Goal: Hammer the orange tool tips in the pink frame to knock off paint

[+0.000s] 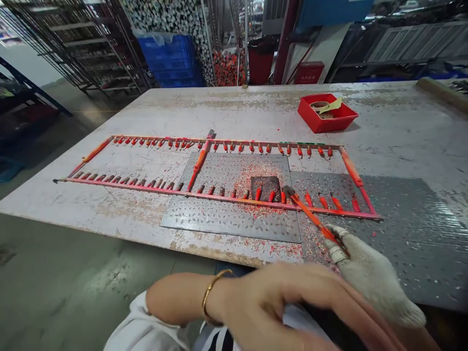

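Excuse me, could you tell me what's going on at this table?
A person's gloved right hand grips an orange-handled tool, its dark head just above a long red frame lined with rows of small pegs. The bare left hand, wearing a gold bangle, holds nothing and lies close to the right hand, near the table edge. The frame lies partly over a perforated metal sheet strewn with red flecks, and a red tray sits beyond it.
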### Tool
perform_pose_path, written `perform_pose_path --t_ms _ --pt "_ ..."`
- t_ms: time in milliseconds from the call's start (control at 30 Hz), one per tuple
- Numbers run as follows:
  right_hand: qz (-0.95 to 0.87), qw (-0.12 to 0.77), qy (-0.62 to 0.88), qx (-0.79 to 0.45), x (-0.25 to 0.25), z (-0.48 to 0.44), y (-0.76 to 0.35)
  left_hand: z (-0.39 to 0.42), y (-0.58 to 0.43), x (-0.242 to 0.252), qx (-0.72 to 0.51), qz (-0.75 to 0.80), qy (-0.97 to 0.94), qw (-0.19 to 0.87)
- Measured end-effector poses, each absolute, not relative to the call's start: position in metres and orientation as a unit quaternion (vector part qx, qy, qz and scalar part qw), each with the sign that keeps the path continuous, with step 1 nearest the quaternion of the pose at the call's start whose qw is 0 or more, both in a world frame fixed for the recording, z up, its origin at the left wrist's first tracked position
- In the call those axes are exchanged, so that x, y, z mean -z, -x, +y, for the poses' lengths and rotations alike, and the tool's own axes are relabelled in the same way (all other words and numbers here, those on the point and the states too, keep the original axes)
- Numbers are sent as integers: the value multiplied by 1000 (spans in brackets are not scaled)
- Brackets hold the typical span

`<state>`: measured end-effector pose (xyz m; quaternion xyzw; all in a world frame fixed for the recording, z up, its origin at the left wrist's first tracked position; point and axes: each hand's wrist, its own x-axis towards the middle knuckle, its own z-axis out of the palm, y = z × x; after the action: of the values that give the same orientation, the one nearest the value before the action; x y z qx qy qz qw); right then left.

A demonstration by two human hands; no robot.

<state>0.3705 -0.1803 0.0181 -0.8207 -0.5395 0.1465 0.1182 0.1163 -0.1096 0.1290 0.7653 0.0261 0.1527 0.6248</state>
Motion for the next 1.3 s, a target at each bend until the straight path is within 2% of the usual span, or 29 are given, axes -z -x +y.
perform_pose_path --t_ms 33,100,167,300,500,633,800,1000,1100,1300 --pt "-520 149 823 -171 -20 -180 -370 -101 -113 -122 -179 87 -795 573" --pt "-485 207 820 -223 -25 -177 -368 -79 -107 -100 -228 243 -856 395" --pt "-472 241 808 -257 -28 -173 -364 -51 -101 -73 -213 360 -877 237" --pt "-516 213 794 -241 -23 -167 -356 1 -100 -31 -150 476 -856 135" --pt "-610 118 772 -136 -13 -170 -358 25 -117 -6 -133 521 -831 145" --pt "-633 73 751 -170 -17 -171 -363 24 -120 0 -151 505 -834 163" --pt "-639 129 735 -189 -24 -161 -361 24 -116 3 -160 495 -836 178" --pt "-597 184 759 -184 -64 -155 -354 24 -111 5 -174 490 -832 191" --pt "-582 203 769 -166 -68 -155 -354 23 -113 6 -183 498 -826 192" --pt "-666 38 731 -146 -45 -151 -355 21 -116 5 -188 504 -822 187"
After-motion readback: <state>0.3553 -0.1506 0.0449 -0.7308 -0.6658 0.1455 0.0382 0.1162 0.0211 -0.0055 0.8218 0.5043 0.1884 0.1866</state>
